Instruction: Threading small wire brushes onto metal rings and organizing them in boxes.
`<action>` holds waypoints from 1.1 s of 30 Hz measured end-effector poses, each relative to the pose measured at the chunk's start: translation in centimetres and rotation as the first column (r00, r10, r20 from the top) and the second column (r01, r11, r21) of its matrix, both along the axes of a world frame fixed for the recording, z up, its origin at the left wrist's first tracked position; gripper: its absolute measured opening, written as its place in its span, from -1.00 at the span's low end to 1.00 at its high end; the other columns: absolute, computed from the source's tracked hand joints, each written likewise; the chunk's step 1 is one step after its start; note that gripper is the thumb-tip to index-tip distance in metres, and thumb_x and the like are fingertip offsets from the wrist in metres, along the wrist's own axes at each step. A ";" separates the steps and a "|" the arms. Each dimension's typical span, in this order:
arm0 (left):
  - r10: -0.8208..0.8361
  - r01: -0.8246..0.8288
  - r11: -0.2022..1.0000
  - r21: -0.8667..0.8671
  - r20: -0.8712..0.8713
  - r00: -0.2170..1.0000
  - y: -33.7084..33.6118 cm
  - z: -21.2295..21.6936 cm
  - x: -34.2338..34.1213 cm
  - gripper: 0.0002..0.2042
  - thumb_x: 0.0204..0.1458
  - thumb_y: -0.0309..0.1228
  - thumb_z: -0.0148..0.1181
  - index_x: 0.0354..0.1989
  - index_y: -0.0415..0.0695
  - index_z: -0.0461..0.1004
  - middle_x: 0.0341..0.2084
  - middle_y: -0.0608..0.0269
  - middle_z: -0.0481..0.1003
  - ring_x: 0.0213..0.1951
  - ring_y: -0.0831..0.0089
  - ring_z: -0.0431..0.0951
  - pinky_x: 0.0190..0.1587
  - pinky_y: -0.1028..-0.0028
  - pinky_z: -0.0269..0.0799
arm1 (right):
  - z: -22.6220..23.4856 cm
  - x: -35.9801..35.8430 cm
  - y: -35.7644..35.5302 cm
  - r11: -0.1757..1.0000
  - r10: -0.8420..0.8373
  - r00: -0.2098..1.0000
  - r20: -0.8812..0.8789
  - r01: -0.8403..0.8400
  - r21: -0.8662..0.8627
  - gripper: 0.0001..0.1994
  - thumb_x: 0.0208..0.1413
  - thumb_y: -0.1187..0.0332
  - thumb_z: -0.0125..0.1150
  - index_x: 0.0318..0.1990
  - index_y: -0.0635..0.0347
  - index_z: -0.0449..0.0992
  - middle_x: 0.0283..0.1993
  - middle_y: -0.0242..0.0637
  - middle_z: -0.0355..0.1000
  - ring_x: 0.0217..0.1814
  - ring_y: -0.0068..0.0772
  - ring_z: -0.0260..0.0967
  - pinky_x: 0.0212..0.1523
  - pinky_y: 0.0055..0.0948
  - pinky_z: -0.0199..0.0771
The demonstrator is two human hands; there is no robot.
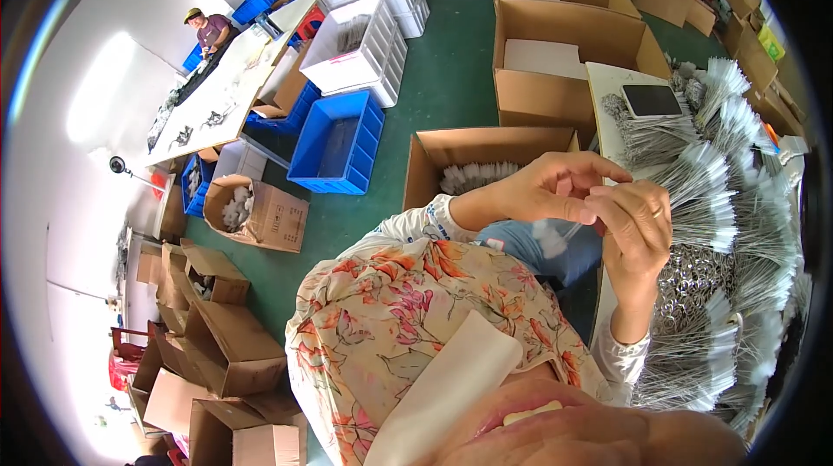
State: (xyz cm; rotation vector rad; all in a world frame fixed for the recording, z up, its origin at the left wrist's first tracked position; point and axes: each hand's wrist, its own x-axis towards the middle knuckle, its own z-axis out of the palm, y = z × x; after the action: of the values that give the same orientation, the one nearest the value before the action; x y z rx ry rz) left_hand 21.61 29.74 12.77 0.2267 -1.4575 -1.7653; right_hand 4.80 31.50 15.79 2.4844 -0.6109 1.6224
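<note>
Two hands, left hand (551, 191) and right hand (638, 227), meet beside a table (605, 88).
Head view: fingertips close together; whether either clamps the white-tufted brush (549, 239) just below them cannot be told. Metal rings (694, 288) lie among wire bundles (694, 197).

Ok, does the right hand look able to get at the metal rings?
Probably yes: the right hand is close to the metal rings, and their top looks uncovered, though white-tipped wire bundles crowd both sides.
</note>
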 end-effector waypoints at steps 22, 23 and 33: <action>0.543 -0.305 0.817 -0.490 0.474 0.693 -4.7 0.1 8.5 -0.79 0.04 -0.40 0.14 -0.17 -0.22 0.49 -0.50 0.37 0.48 -0.49 0.70 0.39 -0.47 0.71 0.29 | 0.4 -0.8 0.2 0.997 -0.036 0.998 0.055 0.040 -0.063 -0.72 -0.43 0.60 0.25 -0.38 0.28 0.58 -0.36 -0.32 0.48 -0.34 -0.40 0.40 -0.34 -0.51 0.35; 0.597 -0.350 0.785 -0.511 0.471 0.650 -7.2 -2.4 9.9 -0.80 0.02 -0.41 0.16 -0.20 -0.21 0.50 -0.51 0.37 0.49 -0.49 0.69 0.40 -0.47 0.69 0.29 | -0.3 -1.3 -0.2 0.996 -0.074 0.997 0.032 0.075 -0.042 -0.72 -0.43 0.60 0.25 -0.38 0.28 0.58 -0.36 -0.32 0.48 -0.34 -0.40 0.40 -0.34 -0.51 0.35; 0.225 0.142 0.950 -0.278 0.925 0.306 -9.5 -27.3 8.0 -0.71 -0.08 -0.14 0.21 -0.28 -0.08 0.53 -0.39 0.11 0.53 -0.33 0.19 0.54 -0.23 0.30 0.42 | -4.8 -1.7 -2.0 0.917 -0.280 0.955 0.099 0.235 0.323 -0.79 -0.30 0.59 0.31 -0.41 0.15 0.56 -0.48 -0.42 0.43 -0.46 -0.46 0.34 -0.38 -0.51 0.30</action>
State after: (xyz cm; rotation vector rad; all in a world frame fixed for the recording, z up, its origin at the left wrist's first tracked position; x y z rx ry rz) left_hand 29.63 20.20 -14.53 1.3538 -2.5060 -1.2487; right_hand 3.09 29.48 10.95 2.3605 -1.2446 1.7210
